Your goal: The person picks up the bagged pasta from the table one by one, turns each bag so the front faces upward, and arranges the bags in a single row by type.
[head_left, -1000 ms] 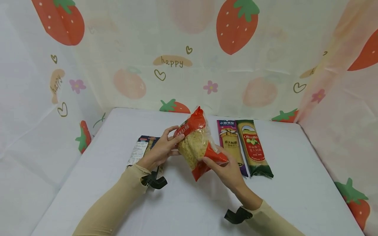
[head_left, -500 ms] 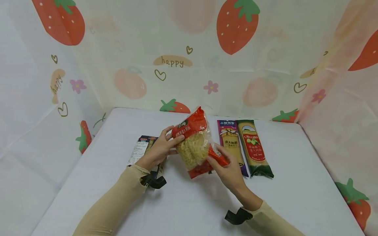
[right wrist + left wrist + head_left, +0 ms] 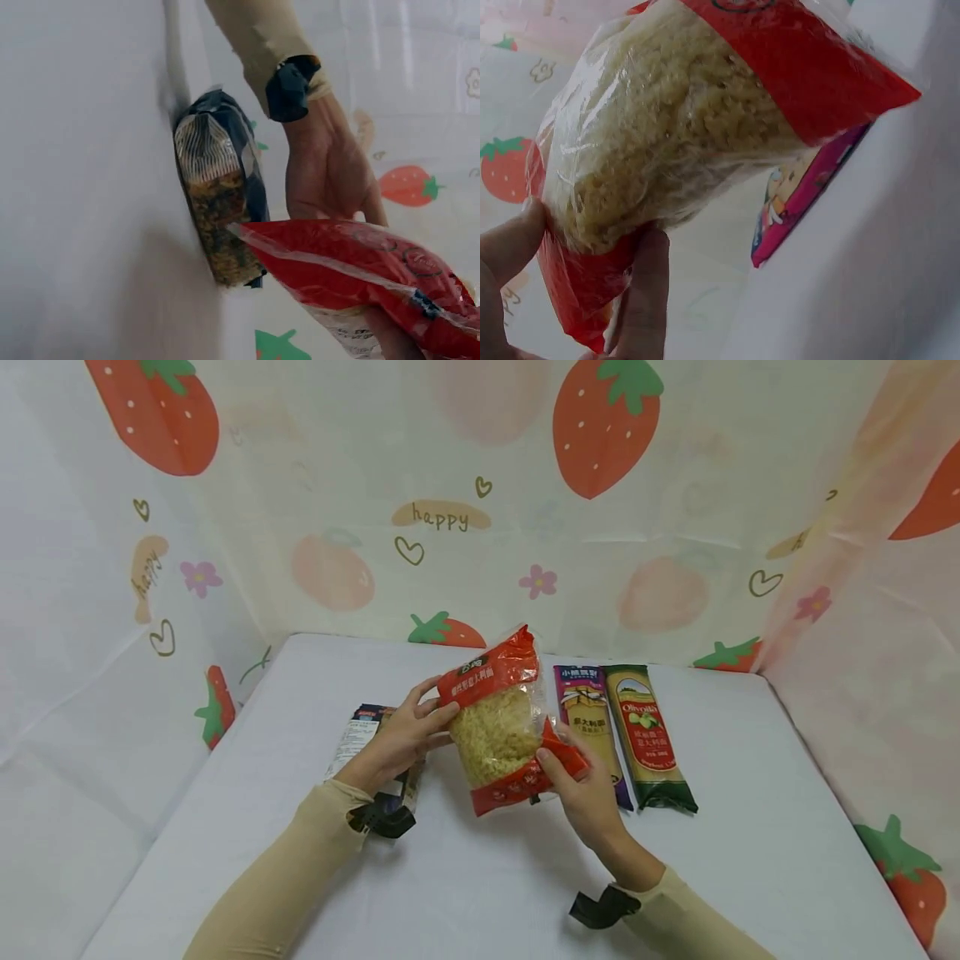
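A clear bag of pasta [image 3: 495, 735] with red printed ends is held up above the table between both hands. My left hand [image 3: 405, 735] grips its upper left edge, thumb in front and fingers behind. At the lower right corner, my right hand [image 3: 585, 789] pinches the red end. In the left wrist view, the short pale pasta [image 3: 675, 105] shows through the plastic. Partly hidden behind my left hand and wrist, a dark pasta packet [image 3: 352, 739] with a white label lies on the table; its clear side [image 3: 217, 202] shows in the right wrist view.
Two long spaghetti packs lie side by side at the back right: a purple one [image 3: 588, 718] and a green one [image 3: 647, 735] with a red label. White cloth covers the table [image 3: 750, 827]. A strawberry-printed curtain [image 3: 450, 460] hangs behind and at both sides.
The pasta bag has turned so that its printed front faces the head camera more fully. Both hands keep hold of it, and the left has shifted slightly left. The packs on the table have not moved.
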The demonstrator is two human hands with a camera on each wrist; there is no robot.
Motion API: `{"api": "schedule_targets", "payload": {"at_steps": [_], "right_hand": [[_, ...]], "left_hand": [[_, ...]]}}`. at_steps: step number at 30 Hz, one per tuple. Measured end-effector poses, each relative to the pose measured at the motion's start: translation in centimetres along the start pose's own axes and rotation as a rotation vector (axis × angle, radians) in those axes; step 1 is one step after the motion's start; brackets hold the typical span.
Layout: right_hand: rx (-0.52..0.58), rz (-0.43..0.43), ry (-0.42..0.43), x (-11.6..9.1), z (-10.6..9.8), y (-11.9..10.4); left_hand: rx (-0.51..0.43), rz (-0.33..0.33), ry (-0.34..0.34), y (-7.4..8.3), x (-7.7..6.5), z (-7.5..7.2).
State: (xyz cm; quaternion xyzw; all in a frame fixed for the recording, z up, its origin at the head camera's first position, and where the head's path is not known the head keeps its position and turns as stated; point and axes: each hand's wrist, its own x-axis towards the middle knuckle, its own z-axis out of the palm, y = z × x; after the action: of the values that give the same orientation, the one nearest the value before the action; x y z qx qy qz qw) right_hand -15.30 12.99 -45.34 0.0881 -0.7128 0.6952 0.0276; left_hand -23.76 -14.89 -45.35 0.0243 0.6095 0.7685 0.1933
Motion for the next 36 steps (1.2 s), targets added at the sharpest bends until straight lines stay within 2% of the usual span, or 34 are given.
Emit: {"api": "schedule_targets", "payload": {"at_steps": [6, 11, 15, 18, 23, 26, 32, 36], "right_hand": [[0.123, 0.067, -0.023, 0.0, -0.1, 0.3], [0.2, 0.092, -0.042, 0.2, -0.1, 0.7], [0.189, 0.098, -0.055, 0.1, -0.2, 0.8], [0.139, 0.09, -0.077, 0.1, -0.3, 0.8], [0.035, 0.06, -0.127, 0.4, -0.7, 0.8], [0.011, 0.065, -0.149, 0.6, -0.9, 0.8], [-0.075, 0.085, -0.18, 1.5, -1.2, 1.0], [-0.102, 0.09, -0.234, 2.5, -1.4, 1.5]], "left_hand": [[0.024, -0.053, -0.088, -0.1, -0.1, -0.3], [0.031, -0.056, -0.137, -0.5, -0.1, -0.5], [0.023, -0.059, -0.112, -0.7, 0.0, -0.4], [0.036, -0.051, -0.083, -0.7, 0.0, -0.4], [0.075, -0.015, -0.035, 0.0, 0.1, -0.5], [0.098, -0.006, -0.023, 0.7, 0.3, -0.5], [0.188, -0.039, 0.039, 2.3, 1.0, -0.2], [0.253, -0.08, 0.068, 3.3, 1.4, -0.3]]}}
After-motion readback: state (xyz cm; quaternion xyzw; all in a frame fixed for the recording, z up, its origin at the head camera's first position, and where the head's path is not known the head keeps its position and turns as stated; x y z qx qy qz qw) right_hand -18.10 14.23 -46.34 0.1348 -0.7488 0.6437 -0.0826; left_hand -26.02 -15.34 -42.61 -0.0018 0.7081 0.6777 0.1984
